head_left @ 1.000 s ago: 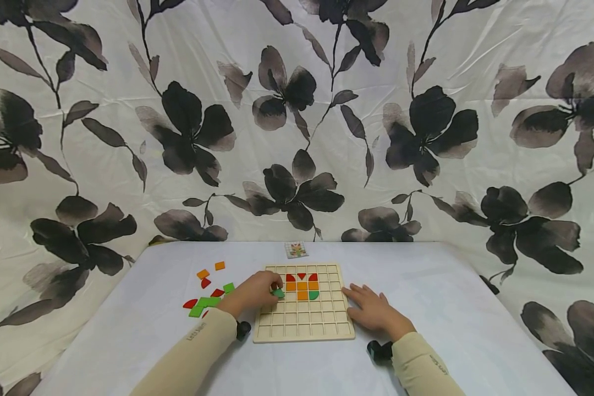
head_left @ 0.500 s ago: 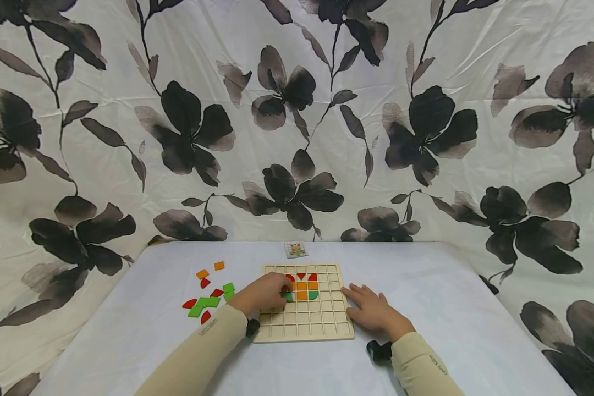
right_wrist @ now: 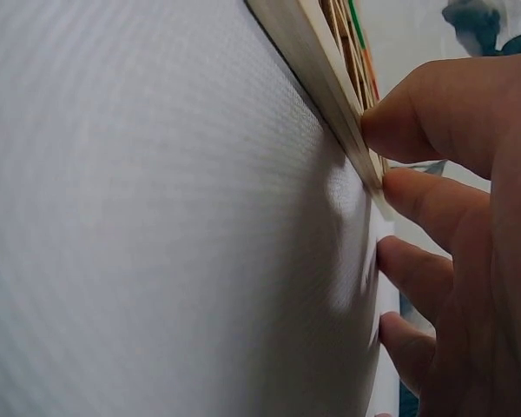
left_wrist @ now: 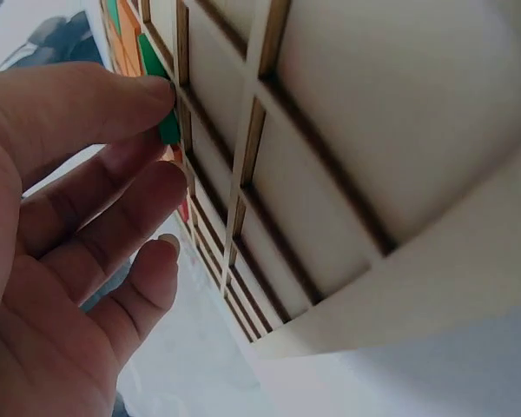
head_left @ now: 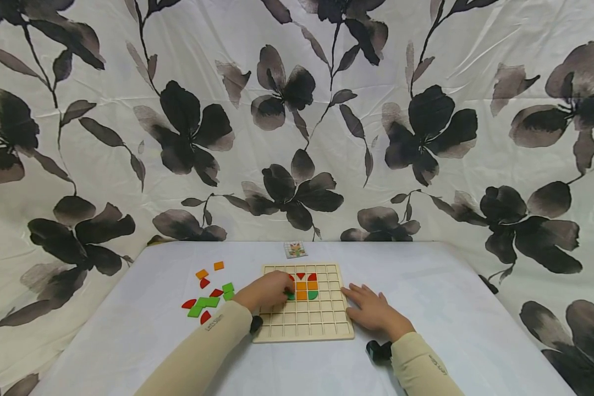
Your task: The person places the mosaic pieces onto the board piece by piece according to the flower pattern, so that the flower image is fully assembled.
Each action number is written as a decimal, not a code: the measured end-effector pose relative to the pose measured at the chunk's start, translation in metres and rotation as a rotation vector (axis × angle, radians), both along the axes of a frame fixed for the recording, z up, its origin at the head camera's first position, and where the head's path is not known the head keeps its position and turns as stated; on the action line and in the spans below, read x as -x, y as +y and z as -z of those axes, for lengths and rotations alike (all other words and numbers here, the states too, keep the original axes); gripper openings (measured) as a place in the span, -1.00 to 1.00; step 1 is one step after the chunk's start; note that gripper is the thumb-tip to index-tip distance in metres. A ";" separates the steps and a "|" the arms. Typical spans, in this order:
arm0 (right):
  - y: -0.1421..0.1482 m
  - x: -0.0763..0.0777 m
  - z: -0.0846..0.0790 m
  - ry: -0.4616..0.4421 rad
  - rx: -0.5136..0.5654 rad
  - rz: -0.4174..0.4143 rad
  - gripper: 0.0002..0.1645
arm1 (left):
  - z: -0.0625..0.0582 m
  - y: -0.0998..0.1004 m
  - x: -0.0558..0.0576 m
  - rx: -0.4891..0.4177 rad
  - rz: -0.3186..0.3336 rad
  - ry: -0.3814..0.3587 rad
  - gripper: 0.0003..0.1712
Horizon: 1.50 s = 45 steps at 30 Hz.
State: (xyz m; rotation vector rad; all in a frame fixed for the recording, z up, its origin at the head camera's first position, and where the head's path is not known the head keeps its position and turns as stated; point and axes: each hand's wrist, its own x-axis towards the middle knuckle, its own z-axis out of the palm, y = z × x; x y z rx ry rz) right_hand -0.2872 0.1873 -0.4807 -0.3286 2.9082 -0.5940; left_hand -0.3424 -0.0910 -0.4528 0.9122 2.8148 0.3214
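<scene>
A wooden grid board (head_left: 322, 324) lies flat on the table. Over its left part, my left hand (head_left: 267, 290) pinches a small green tile (head_left: 291, 296) at a cell left of the lower orange square. In the left wrist view the thumb lies on the green tile (left_wrist: 151, 59); the index fingertip is mostly hidden behind it. On the grid, orange squares (head_left: 302, 286), red pieces (head_left: 312, 277) and a green quarter-round tile (head_left: 313, 295) sit in cells. My right hand (head_left: 376, 312) rests at the board's right edge, thumb and fingertip touching the wooden rim (right_wrist: 330, 95).
Left of the board lie loose tiles: green ones (head_left: 211, 302), red ones (head_left: 205, 317) and orange squares (head_left: 202, 273). Behind the board is a small pattern card (head_left: 295, 249). A floral cloth (head_left: 297, 137) hangs beyond the white table (head_left: 406, 264).
My left hand has moved right across the board with the green tile, down to the cell beside the orange square. In the last half second it shifts only slightly. The right hand stays put.
</scene>
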 end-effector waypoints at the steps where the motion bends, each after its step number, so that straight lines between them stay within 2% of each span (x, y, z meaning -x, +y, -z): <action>1: 0.000 0.000 0.000 0.001 0.000 -0.001 -0.34 | 0.000 0.000 0.000 -0.002 0.003 0.006 -0.78; 4: 0.000 0.000 0.000 0.000 0.000 -0.003 -0.34 | 0.000 0.002 -0.001 -0.011 -0.005 0.010 -0.78; 14: 0.001 0.001 -0.001 -0.001 -0.010 -0.007 -0.34 | -0.003 0.010 -0.010 -0.034 -0.099 0.040 -0.83; 26: 0.000 -0.001 0.000 -0.008 -0.009 -0.005 -0.34 | -0.005 0.009 -0.017 -0.051 -0.084 0.089 -0.82; 30: 0.000 -0.001 -0.002 -0.008 -0.017 -0.004 -0.34 | -0.003 0.004 -0.015 -0.055 -0.081 0.098 -0.85; 36: -0.002 -0.002 -0.003 -0.014 -0.019 -0.008 -0.33 | -0.001 -0.008 -0.012 -0.078 -0.146 0.060 -0.87; 45: -0.001 -0.002 -0.004 -0.020 -0.017 -0.008 -0.34 | -0.013 -0.034 -0.015 -0.111 -0.218 0.064 -0.88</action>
